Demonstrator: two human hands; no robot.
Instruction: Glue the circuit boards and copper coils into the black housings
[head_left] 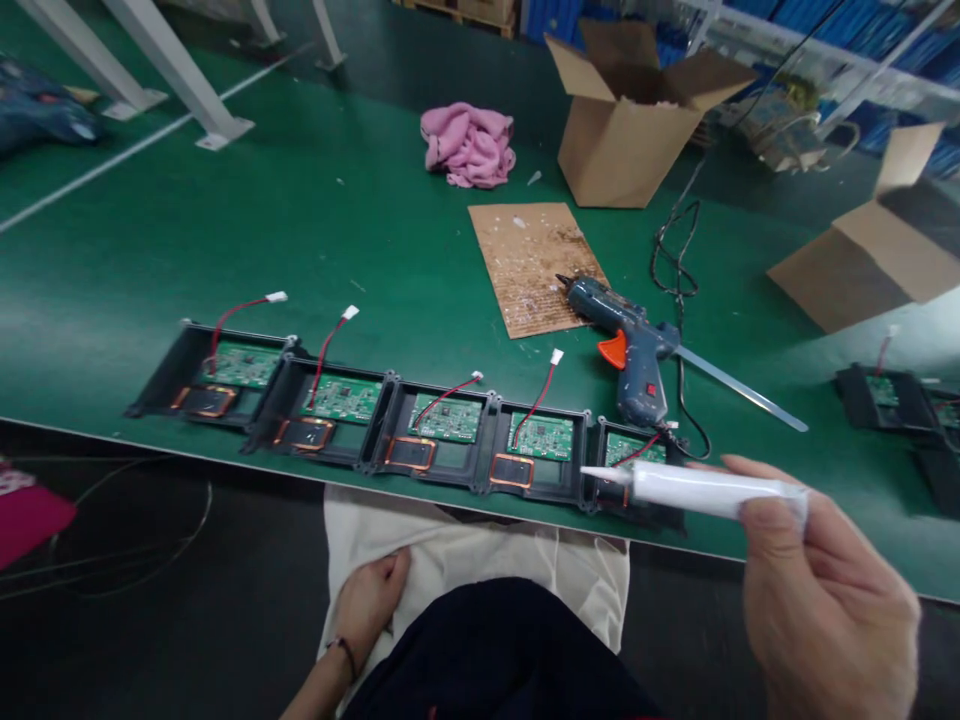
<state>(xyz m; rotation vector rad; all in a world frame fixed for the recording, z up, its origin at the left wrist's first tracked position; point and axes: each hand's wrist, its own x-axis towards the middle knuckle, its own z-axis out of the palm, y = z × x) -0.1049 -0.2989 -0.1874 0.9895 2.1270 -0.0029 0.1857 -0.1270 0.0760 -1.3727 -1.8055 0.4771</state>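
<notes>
My right hand [825, 590] grips a white glue tube [697, 490], held level with its pointed nozzle to the left. The nozzle tip hovers over the rightmost of several black plastic housings [487, 440] lined up along the table's front edge. Each housing has a green circuit board [446, 417], a copper coil [410, 454] and a red lead ending in a white connector [556, 356]. The tube partly covers the rightmost one. Down on the cream cloth [480, 550] over my lap, my left hand [373, 597] rests closed, with nothing visible in it.
Behind the housings lies a blue glue gun [630, 345] with a clear stick and a cord, its nozzle over stained cardboard [536, 265]. Farther back are a pink cloth [469, 145] and an open carton [626, 130]. Another carton [870, 260] and more housings [874, 395] stand right.
</notes>
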